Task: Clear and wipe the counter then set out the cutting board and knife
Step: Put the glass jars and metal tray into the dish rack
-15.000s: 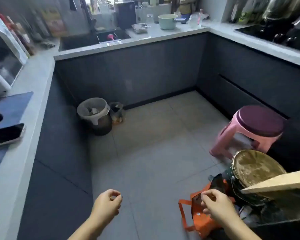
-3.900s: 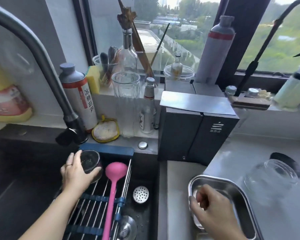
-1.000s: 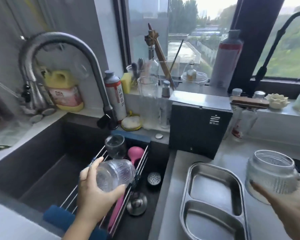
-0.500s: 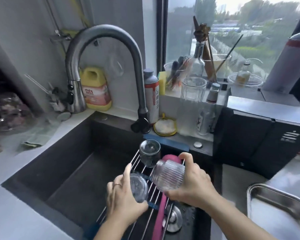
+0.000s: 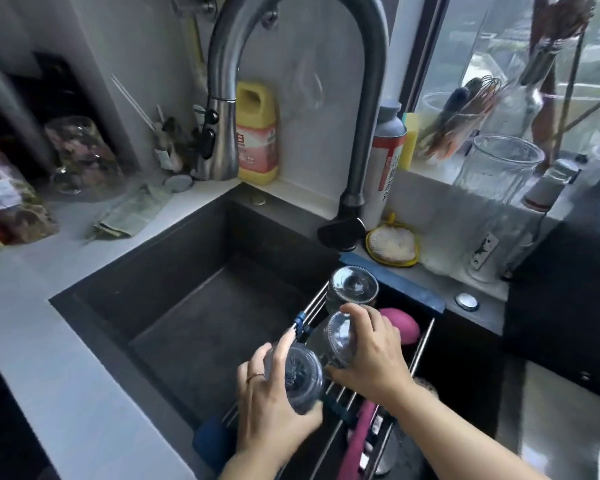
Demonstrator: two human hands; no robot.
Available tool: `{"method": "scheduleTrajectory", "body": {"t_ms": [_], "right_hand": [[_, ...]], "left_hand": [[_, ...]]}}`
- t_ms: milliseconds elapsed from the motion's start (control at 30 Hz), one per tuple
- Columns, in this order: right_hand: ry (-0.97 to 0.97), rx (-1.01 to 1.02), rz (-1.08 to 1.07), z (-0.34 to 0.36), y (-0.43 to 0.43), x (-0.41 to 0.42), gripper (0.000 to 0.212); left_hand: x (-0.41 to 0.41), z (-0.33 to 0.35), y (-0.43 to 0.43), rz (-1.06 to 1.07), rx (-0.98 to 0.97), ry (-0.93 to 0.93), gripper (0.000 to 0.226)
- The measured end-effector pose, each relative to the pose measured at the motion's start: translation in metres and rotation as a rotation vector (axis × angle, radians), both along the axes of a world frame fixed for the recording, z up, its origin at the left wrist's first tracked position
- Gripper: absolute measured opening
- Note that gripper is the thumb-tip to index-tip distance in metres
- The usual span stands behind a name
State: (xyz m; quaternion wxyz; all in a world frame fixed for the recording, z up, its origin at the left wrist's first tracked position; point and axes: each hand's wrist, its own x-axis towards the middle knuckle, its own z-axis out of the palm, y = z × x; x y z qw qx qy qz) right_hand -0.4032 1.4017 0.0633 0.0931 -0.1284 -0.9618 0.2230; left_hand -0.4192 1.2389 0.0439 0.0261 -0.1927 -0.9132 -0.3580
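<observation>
Both hands are over the roll-up drying rack [image 5: 420, 351] that spans the right part of the dark sink [image 5: 201, 306]. My left hand [image 5: 274, 407] grips a clear glass jar [image 5: 302, 375] held upside down on the rack. My right hand [image 5: 371, 355] holds a second ribbed glass jar [image 5: 336, 336], also upside down, just behind it. A third glass jar [image 5: 352, 287] stands upside down at the rack's far end. A pink ladle [image 5: 361, 434] lies along the rack under my right wrist. No cutting board or knife is in view.
A curved grey faucet [image 5: 357, 98] arches over the sink. A yellow detergent bottle [image 5: 257, 133], a grey-capped bottle [image 5: 385, 161] and a round scrubber [image 5: 392, 244] sit behind it. A folded cloth [image 5: 132, 213] lies on the left counter. A black appliance [image 5: 565, 289] stands right.
My right hand has turned its ribbed jar upside down onto the rack. My left hand has lowered its jar beside it. The view has moved closer and to the left.
</observation>
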Motion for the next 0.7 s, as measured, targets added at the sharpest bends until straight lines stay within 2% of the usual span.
{"method": "scheduleTrajectory", "body": {"t_ms": [100, 167, 267, 400, 500, 700], "right_hand": [[0.096, -0.047, -0.018, -0.006, -0.001, 0.0, 0.085], [0.069, -0.064, -0.088, -0.009, -0.002, 0.001, 0.084], [0.009, -0.106, -0.199, -0.011, -0.004, 0.003, 0.092], [-0.001, -0.246, -0.198, -0.01, -0.003, 0.005, 0.097], [0.033, -0.314, -0.121, -0.008, -0.001, 0.003, 0.085], [0.0, -0.254, -0.09, -0.009, 0.003, 0.003, 0.072]], "left_hand": [[0.001, -0.002, 0.002, 0.021, 0.01, -0.031, 0.107], [0.003, -0.003, 0.001, 0.025, 0.01, -0.06, 0.109], [0.006, -0.004, 0.0, 0.017, 0.015, -0.068, 0.11], [0.01, -0.005, -0.002, -0.011, 0.089, -0.009, 0.111], [0.013, -0.007, -0.004, -0.033, 0.101, 0.017, 0.111], [0.01, -0.008, -0.002, -0.035, 0.109, -0.09, 0.108]]}}
